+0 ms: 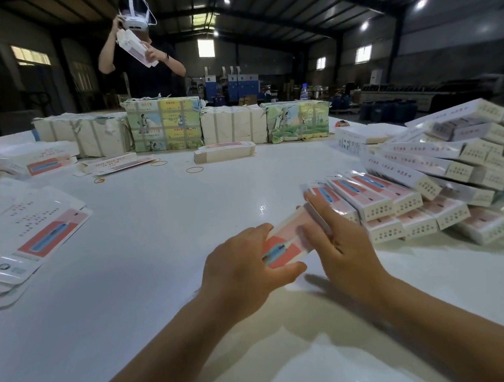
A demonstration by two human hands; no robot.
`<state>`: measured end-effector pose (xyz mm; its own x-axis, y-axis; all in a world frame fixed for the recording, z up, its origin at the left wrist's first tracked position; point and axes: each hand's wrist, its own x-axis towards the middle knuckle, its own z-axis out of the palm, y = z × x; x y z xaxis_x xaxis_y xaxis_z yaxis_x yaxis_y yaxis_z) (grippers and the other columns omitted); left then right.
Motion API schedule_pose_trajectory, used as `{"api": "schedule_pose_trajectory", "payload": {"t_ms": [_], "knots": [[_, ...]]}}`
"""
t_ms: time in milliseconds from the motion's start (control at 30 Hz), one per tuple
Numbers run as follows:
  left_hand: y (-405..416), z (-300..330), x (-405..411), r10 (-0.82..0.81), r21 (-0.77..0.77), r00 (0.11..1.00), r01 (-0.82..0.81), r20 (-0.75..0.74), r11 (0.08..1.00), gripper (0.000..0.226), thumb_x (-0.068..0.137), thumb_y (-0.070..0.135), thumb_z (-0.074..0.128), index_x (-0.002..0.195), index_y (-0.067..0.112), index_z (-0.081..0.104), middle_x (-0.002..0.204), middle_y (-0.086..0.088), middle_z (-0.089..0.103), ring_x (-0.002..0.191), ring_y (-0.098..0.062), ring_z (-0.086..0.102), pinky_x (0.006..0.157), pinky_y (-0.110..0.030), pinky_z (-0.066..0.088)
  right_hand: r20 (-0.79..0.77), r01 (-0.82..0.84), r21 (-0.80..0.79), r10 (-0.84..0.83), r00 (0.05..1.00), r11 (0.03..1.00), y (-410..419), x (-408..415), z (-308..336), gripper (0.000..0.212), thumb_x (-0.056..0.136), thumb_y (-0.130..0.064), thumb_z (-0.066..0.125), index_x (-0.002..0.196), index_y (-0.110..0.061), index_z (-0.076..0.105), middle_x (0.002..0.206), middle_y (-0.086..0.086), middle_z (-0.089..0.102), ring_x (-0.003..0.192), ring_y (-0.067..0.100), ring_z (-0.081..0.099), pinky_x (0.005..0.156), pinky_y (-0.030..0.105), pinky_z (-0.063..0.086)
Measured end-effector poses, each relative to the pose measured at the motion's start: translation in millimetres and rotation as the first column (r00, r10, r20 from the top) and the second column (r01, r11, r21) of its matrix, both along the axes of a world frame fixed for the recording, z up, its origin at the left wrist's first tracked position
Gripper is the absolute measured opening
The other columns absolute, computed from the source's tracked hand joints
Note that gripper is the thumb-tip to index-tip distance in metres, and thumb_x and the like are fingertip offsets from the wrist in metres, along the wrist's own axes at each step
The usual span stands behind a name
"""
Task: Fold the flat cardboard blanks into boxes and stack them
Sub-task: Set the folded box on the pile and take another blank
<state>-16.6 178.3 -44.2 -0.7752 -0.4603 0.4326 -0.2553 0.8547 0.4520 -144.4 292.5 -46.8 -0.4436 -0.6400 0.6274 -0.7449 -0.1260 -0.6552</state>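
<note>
I hold a pink and white cardboard box (pixel 291 236) just above the white table (pixel 156 229), near its middle. My left hand (pixel 244 261) grips its near end, thumb underneath and fingers on top. My right hand (pixel 340 241) presses with straight fingers along the box's right side. A heap of folded boxes (pixel 426 181) lies right beside it to the right. Flat blanks (pixel 31 228) are spread in a stack at the left.
Wrapped bundles (pixel 162 125) line the far side of the table. A small stack of blanks (pixel 224 152) and loose rubber bands (pixel 194 169) lie mid-table. A person (pixel 141 60) wearing a headset stands behind the bundles, holding a box.
</note>
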Motion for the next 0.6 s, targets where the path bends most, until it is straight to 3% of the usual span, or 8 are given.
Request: {"api": "schedule_pose_trajectory", "payload": {"t_ms": [33,100,167,267,367,500,600], "knots": [[-1,1,1,0.014,-0.024,1.0,-0.014,-0.002,1.0,0.074,0.06,0.08,0.041,0.117,0.032,0.046,0.105,0.017,0.056,0.081,-0.008,0.059,0.072,-0.016,0.052,0.135,-0.082,-0.025,0.084,0.987,0.996,0,1,3,0.031,0.095,-0.042,0.045,0.127,-0.044,0.046,0.106,-0.01,0.063,0.099,0.007,0.064,0.085,0.021,0.054],[-2,2,1,0.045,-0.085,0.999,-0.046,-0.013,0.995,0.074,0.067,0.077,0.047,0.124,0.03,0.044,0.111,0.014,0.057,0.084,-0.008,0.058,0.075,-0.021,0.053,0.421,-0.19,-0.144,0.234,0.876,0.971,-1,2,7,0.026,0.092,-0.045,0.045,0.108,-0.048,0.066,0.1,-0.001,0.067,0.101,0.019,0.064,0.091,0.034,0.054],[-3,1,0,0.064,-0.141,0.997,-0.069,-0.038,0.988,0.074,0.072,0.074,0.052,0.13,0.029,0.042,0.114,0.013,0.057,0.086,-0.007,0.056,0.077,-0.023,0.052,0.553,-0.187,-0.211,0.275,0.786,0.959,-2,1,10,0.026,0.093,-0.034,0.048,0.107,-0.038,0.071,0.099,0.001,0.07,0.101,0.024,0.065,0.089,0.035,0.054],[-3,0,0,0.066,-0.186,0.994,-0.082,-0.088,0.979,0.073,0.073,0.072,0.054,0.131,0.029,0.042,0.114,0.013,0.058,0.085,-0.007,0.055,0.076,-0.023,0.051,0.657,-0.194,-0.269,0.327,0.679,0.943,-3,-3,11,0.039,0.086,-0.019,0.056,0.125,-0.018,0.06,0.103,-0.003,0.072,0.096,0.016,0.067,0.081,0.026,0.056],[-3,0,1,0.045,-0.178,0.991,-0.067,-0.124,0.982,0.072,0.073,0.069,0.057,0.131,0.03,0.043,0.117,0.013,0.059,0.089,-0.01,0.058,0.077,-0.026,0.052,0.717,-0.164,-0.335,0.364,0.594,0.928,-2,-4,15,0.043,0.088,-0.005,0.053,0.131,-0.012,0.054,0.113,0.008,0.068,0.09,0.016,0.069,0.083,0.03,0.057],[-3,0,2,0.027,-0.186,0.983,-0.062,-0.182,0.981,0.065,0.073,0.066,0.061,0.126,0.03,0.049,0.112,0.013,0.062,0.08,-0.008,0.054,0.069,-0.019,0.04,0.705,-0.162,-0.344,0.368,0.606,0.925,-2,-4,17,0.037,0.096,0.0,0.04,0.125,-0.017,0.057,0.098,0.004,0.074,0.089,0.016,0.069,0.082,0.031,0.057],[-2,1,1,0.023,-0.228,0.98,-0.069,-0.197,0.971,0.068,0.072,0.063,0.065,0.124,0.022,0.054,0.107,0.007,0.066,0.078,-0.013,0.059,0.068,-0.019,0.037,0.671,-0.171,-0.33,0.358,0.649,0.929,0,-3,17,0.041,0.097,0.001,0.036,0.117,-0.024,0.061,0.1,0.003,0.074,0.094,0.016,0.068,0.082,0.03,0.057]]}}
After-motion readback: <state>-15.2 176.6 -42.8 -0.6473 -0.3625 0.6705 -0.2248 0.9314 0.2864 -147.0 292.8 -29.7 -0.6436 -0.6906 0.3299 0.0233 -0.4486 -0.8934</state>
